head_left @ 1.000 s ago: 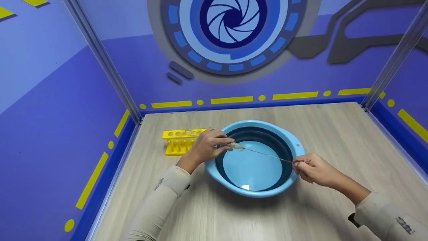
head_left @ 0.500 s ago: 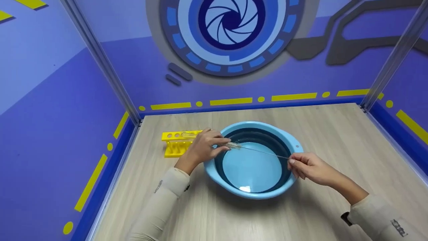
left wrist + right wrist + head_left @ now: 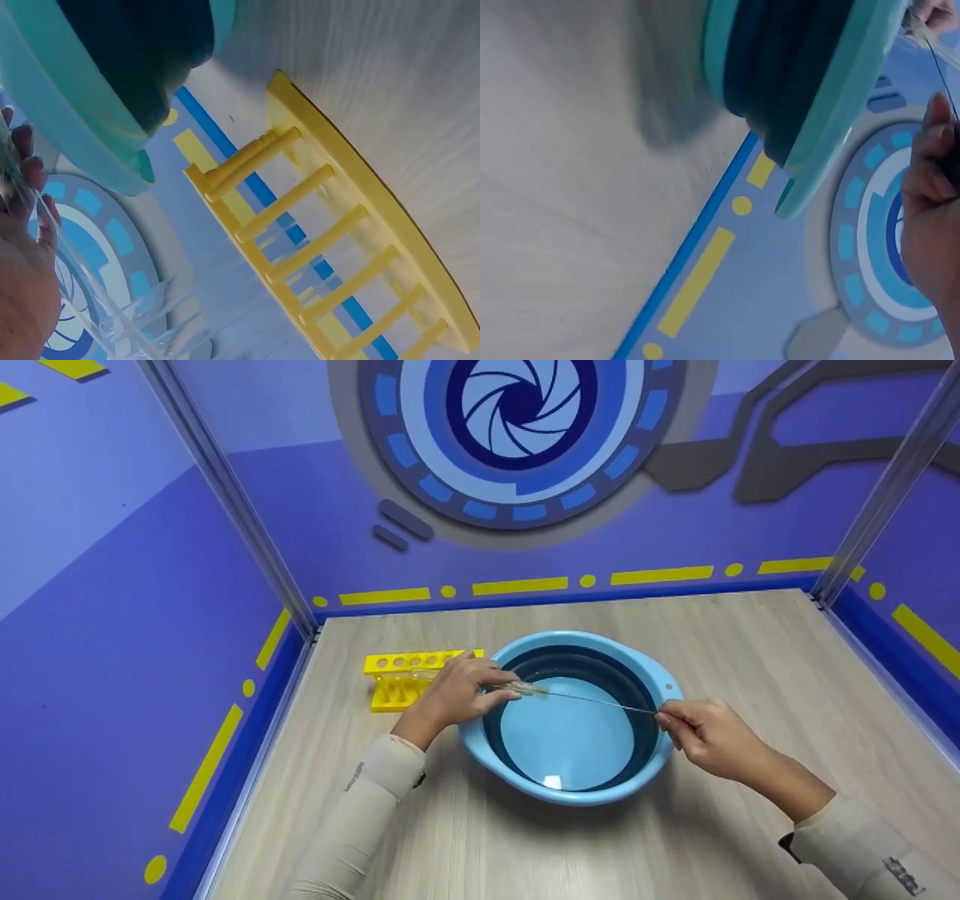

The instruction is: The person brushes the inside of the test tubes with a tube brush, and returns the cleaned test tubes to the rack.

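Note:
In the head view my left hand (image 3: 461, 690) holds a clear glass test tube (image 3: 423, 673) over the left rim of a blue basin (image 3: 667, 675). The tube's far end pokes out past the hand on the left, in front of a yellow test tube rack (image 3: 386, 706). A test tube brush shows its pale bristles (image 3: 534, 688) just right of my left fingertips, at the tube's mouth. From there its thin wire handle (image 3: 600, 702) runs across the basin to my right hand (image 3: 709, 735), which pinches the end. The left wrist view also shows the tube (image 3: 90, 277) beside the hand.
The basin, with dark folding sides, stands mid-table between both forearms. The rack is close to its left, its pegs (image 3: 322, 232) plain in the left wrist view. Patterned panels (image 3: 375, 562) close in the wooden table (image 3: 420, 840) at the back and both sides.
My right hand shifted slightly left with the wire, then back right. The tube's far end has dipped a little against the rack. The left hand stays nearly in place; basin and rack have not moved.

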`<control>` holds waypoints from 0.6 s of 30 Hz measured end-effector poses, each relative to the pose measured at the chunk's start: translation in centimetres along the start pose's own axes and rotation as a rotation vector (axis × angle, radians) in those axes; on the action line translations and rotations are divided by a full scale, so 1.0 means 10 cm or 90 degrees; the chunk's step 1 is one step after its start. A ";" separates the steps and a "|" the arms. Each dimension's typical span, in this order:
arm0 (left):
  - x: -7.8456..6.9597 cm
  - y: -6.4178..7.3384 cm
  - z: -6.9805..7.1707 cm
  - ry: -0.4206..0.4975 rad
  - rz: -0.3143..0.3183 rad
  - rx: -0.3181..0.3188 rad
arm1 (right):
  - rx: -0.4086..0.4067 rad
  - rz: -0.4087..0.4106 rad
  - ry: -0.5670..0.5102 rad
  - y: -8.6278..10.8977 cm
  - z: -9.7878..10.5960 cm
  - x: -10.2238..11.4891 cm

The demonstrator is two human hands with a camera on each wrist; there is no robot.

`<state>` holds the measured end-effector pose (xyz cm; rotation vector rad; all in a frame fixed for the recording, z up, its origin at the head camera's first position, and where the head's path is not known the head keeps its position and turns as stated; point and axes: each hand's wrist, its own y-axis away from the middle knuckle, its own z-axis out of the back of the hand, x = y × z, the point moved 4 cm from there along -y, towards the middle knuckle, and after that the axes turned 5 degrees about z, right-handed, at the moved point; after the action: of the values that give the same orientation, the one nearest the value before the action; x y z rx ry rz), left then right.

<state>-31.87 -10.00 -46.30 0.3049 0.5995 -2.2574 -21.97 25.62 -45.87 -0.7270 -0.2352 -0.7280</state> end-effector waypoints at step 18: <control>0.06 0.04 0.00 0.042 0.024 0.071 | -0.175 0.357 0.290 0.18 0.20 0.02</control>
<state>-31.95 -10.65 -46.67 0.4445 0.4993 -2.2556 -20.52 27.78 -45.25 -0.8152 0.4793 -0.3703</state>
